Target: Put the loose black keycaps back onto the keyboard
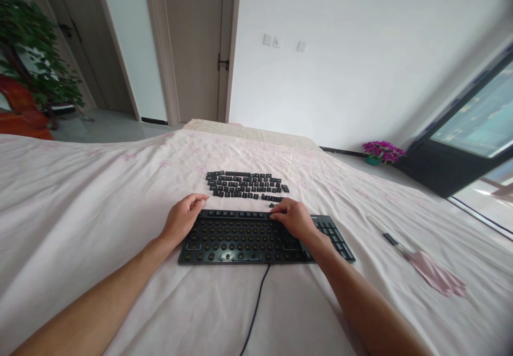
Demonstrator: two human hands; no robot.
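Keyboard [240, 238] lies flat on the bed sheet [80, 211], its cable [256, 302] running off its near edge. Main block is stripped: rows of bare key seats. Removed keycaps [244, 184] sit in neat rows just beyond the keyboard's far edge, one stray cap [272, 204] nearer to it. Still capped: the top row and the right-end block (so, by my read, mostly done). Left hand [182, 219] rests loosely curled at the keyboard's far-left corner, nothing visibly gripped. Right hand [294, 218] is over the top row, fingers bent down; can't tell if it pinches a cap. Pink-ended tool [425, 268] lies well right of the keyboard.
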